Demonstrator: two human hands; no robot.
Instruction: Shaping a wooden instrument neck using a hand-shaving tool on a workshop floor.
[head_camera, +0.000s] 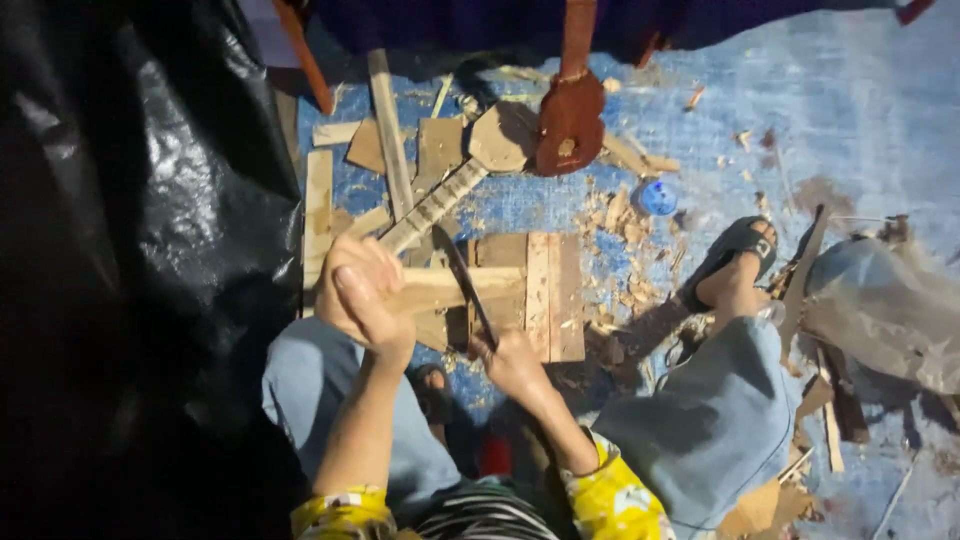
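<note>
The wood piece (455, 288) is clamped in the left hand (360, 292) over the board (545, 295), while the blade (465, 285), gripped by the right hand (510, 362), is best drawn clear of that fist.

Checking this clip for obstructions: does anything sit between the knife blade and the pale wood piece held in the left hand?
Nothing visible does. The right hand holds the dark knife with its blade lying straight across the pale wood piece, which the left hand grips at its near end, above the slatted board.
</note>
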